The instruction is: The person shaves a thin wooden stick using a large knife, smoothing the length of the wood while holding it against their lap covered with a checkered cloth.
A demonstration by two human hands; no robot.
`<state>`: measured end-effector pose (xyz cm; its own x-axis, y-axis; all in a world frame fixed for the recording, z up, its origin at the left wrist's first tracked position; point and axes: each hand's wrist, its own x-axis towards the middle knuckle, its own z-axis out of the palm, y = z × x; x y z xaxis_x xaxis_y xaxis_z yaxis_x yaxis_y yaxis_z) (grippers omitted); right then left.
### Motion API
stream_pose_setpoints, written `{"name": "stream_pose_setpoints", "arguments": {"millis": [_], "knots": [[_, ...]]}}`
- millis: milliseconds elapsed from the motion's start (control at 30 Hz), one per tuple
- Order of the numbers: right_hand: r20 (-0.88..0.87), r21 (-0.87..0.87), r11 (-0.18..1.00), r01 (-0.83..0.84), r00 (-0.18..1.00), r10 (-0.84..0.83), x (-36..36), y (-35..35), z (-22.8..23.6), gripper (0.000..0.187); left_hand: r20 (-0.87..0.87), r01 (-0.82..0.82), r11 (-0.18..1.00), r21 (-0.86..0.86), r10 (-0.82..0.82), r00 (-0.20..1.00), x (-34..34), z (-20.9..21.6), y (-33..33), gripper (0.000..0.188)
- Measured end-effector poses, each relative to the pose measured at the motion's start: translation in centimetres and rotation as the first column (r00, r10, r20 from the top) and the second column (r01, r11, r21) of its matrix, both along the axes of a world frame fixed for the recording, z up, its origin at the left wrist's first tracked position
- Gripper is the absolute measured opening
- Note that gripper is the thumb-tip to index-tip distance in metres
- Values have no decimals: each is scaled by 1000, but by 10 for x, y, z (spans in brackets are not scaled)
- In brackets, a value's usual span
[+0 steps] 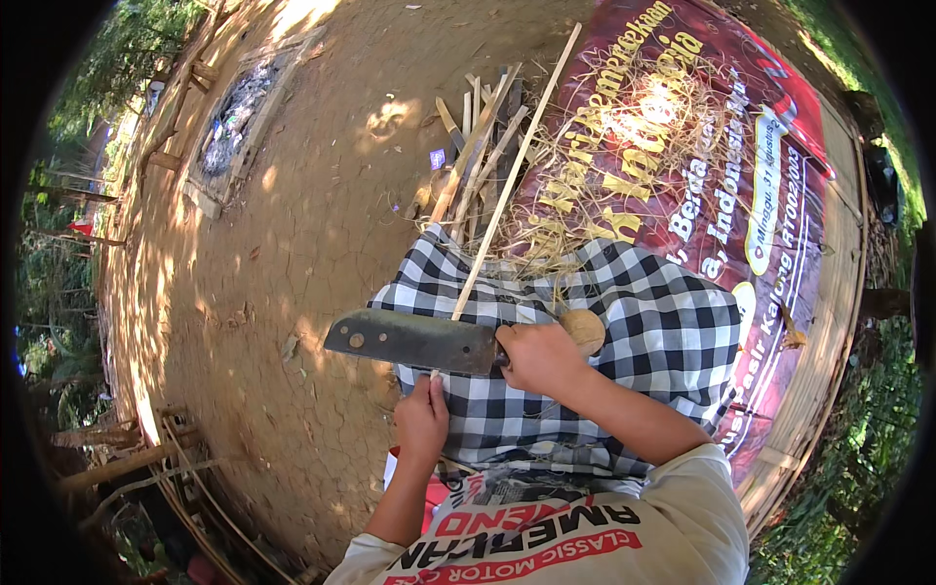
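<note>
My right hand (538, 359) is closed round the handle of a broad, dark-bladed cleaver (414, 341), whose blade points left across my lap. Under the blade runs a long, thin bamboo strip (517, 166), slanting up and away to the right. Its near end is pinched between the thumb and fingers of my left hand (421, 417), just below the blade. The blade hides a short length of the strip. A black-and-white checked cloth (643, 331) covers my legs, and a round wooden piece (583, 332) lies on it beside my right hand.
Beyond my lap lies a pile of split bamboo pieces (478, 146) on the bare earth (331, 195). Curly shavings (643, 117) are heaped on a maroon printed banner (780, 390) at the right, along a bamboo platform edge (829, 361). A framed ash pit (239, 117) is at far left.
</note>
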<state>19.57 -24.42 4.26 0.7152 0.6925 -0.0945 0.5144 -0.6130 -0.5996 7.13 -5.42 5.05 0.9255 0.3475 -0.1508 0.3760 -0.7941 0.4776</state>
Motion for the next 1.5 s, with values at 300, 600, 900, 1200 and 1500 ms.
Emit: {"name": "stream_pose_setpoints", "arguments": {"millis": [300,600,900,1200,1500], "knots": [[35,-14,996,-88,995,89,-7,18,6,24,60,-15,993,117,8,998,-6,-17,0,18],[163,-1,999,-34,986,33,14,0,-7,27,41,-24,993,118,19,999,1,-7,-3,20],[264,-137,990,-22,963,58,23,-17,-5,31,13,-12,995,97,11,1000,3,-2,-5,22],[324,-123,953,278,918,-226,54,-70,-15,22,15,-9,997,73,8,1000,3,0,-4,27],[133,9,998,68,989,-68,6,8,-11,24,41,-26,997,77,23,999,5,-5,-6,27]]}}
